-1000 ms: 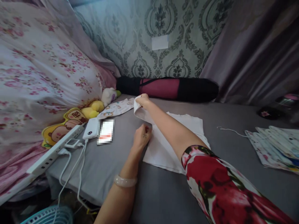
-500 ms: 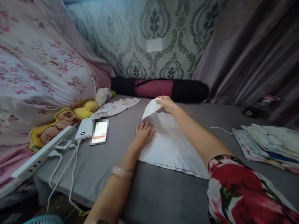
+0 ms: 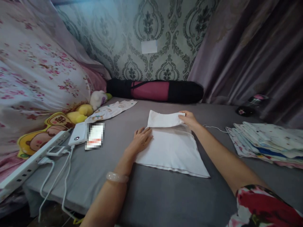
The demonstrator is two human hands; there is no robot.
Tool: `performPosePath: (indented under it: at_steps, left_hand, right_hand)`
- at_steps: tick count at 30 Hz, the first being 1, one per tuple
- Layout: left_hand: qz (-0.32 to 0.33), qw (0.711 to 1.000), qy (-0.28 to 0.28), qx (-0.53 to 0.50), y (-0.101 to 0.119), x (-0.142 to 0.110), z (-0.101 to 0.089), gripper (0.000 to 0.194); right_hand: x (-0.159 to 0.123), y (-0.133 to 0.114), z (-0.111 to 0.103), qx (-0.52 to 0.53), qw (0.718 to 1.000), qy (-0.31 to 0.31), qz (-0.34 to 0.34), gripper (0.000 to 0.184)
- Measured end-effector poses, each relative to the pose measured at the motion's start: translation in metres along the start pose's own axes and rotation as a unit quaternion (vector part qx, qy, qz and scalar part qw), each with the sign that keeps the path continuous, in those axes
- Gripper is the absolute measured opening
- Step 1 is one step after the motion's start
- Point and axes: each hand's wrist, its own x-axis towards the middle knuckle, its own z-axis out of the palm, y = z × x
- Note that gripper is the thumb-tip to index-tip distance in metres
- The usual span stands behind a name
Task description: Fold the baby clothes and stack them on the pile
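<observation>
A white piece of clothing (image 3: 169,151), wider toward me and with a doubled near edge, lies on the grey bed surface. Its far part is a folded band (image 3: 165,119) turned over toward me. My right hand (image 3: 188,120) pinches the band's right end between thumb and fingers. On the left edge of the cloth, just below the band's left corner, my left hand (image 3: 142,139) lies flat with its fingers extended. The exact kind of garment cannot be made out.
A stack of folded printed cloths (image 3: 267,142) lies to the right. A patterned cloth (image 3: 111,111), a blurred phone (image 3: 94,135), a power bank (image 3: 78,134) and a power strip (image 3: 35,164) with cables are left. A black-and-maroon long bag (image 3: 151,91) lies along the wall.
My right hand has moved right, drawing the raised band from the left across the garment's far part, where it now lies flatter. My left hand stays at the left edge. The view has shifted slightly.
</observation>
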Motion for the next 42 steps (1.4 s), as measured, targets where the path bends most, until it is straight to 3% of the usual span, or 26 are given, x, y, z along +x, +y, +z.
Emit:
performPosePath:
  at_steps: [3,6,11,14,19,24,29,36,42]
  left_hand:
    - [0.010,1.000,-0.001,-0.006,0.002,-0.001,0.000,0.043]
    - [0.016,1.000,0.001,-0.011,0.003,-0.001,0.001,0.042]
    - [0.034,0.999,0.037,-0.020,0.007,0.001,-0.004,0.035]
    - [0.038,0.996,0.068,-0.036,0.012,0.003,-0.010,0.031]
    - [-0.008,0.996,0.091,-0.019,0.013,0.004,-0.014,0.030]
    - [-0.061,0.998,0.032,-0.011,0.006,0.002,-0.013,0.041]
    - [-0.071,0.997,0.001,-0.035,0.004,0.004,-0.011,0.044]
    - [-0.091,0.996,-0.008,-0.010,0.004,0.004,-0.011,0.041]
    - [-0.099,0.995,0.002,-0.009,0.002,0.004,-0.010,0.036]
  right_hand:
    - [0.000,0.019,-0.009,-0.108,0.994,0.006,-0.016,0.035]
    - [0.000,0.031,-0.017,-0.243,0.969,0.004,-0.036,0.037]
    - [-0.010,0.032,-0.021,-0.438,0.890,-0.003,-0.126,0.036]
    - [-0.012,0.015,-0.001,-0.495,0.844,0.000,-0.206,0.031]
    - [0.008,-0.029,0.069,-0.411,0.875,-0.104,-0.233,0.031]
    - [0.034,-0.055,0.121,-0.389,0.898,-0.163,-0.129,0.030]
    - [0.043,-0.052,0.141,-0.344,0.913,-0.194,-0.105,0.021]
    - [0.032,-0.030,0.161,-0.355,0.917,-0.130,-0.129,0.025]
    - [0.014,-0.014,0.178,-0.446,0.867,-0.066,-0.212,0.034]
